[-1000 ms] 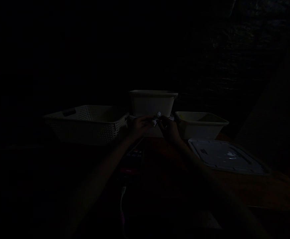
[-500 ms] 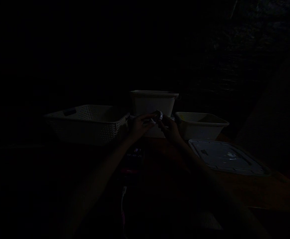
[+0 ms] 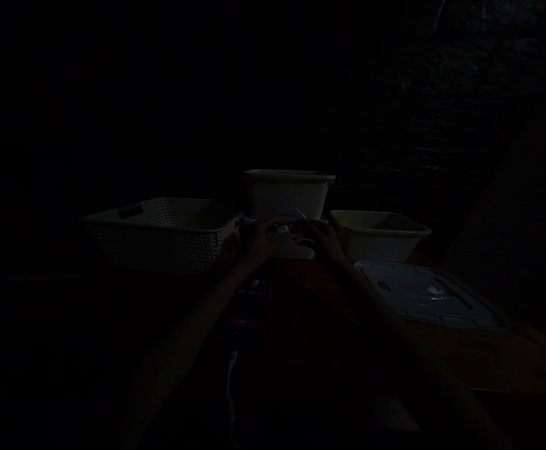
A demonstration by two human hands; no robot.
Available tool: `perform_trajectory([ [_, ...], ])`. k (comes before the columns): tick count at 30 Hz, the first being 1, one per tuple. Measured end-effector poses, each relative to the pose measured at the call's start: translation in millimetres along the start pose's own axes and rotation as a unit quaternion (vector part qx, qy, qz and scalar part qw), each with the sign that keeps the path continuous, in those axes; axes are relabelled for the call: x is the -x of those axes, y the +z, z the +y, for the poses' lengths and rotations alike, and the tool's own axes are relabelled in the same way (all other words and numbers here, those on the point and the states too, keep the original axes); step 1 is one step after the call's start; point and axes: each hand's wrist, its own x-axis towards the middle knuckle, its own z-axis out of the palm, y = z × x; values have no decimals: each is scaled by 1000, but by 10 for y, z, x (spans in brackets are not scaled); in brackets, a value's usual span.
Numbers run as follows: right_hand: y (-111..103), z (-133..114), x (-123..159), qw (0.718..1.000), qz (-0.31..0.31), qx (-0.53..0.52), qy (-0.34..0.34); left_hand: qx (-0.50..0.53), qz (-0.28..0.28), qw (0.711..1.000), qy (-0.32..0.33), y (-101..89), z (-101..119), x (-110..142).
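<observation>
The scene is very dark. My left hand [image 3: 259, 240] is closed, its fingers bent round a small white piece [image 3: 282, 229] whose kind I cannot make out. My right hand [image 3: 325, 240] meets it at the centre, closed, with thin pale edges [image 3: 306, 240] of something white showing at its fingertips. Whether both hands grip one object or two is hidden by the dark and the fingers. Just behind the hands stands a tall white tub [image 3: 288, 195]. A white item lies low beneath the fingers, mostly covered.
At left sits a white perforated basket [image 3: 160, 247]. A shallower white tub [image 3: 378, 244] stands at right, with a translucent lid [image 3: 423, 294] lying before it on the wooden table [image 3: 498, 362]. Nearer me lies a phone [image 3: 249, 306] showing a timer, with a white cable [image 3: 230, 375].
The shiny curved white piece between my fingertips has turned and now shows only thin edges. My right fingers have shifted slightly over it. The containers stay put.
</observation>
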Motion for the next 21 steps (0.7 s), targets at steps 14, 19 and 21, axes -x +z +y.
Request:
perform_trajectory([
  [14, 39, 57, 10, 999, 5, -8, 34, 119, 12, 988, -99, 12, -60, 25],
  [19, 74, 96, 13, 998, 16, 56, -38, 82, -11, 993, -87, 0, -42, 28],
  [21, 81, 106, 17, 995, 16, 81, -59, 41, -8, 997, -69, -14, -21, 22],
])
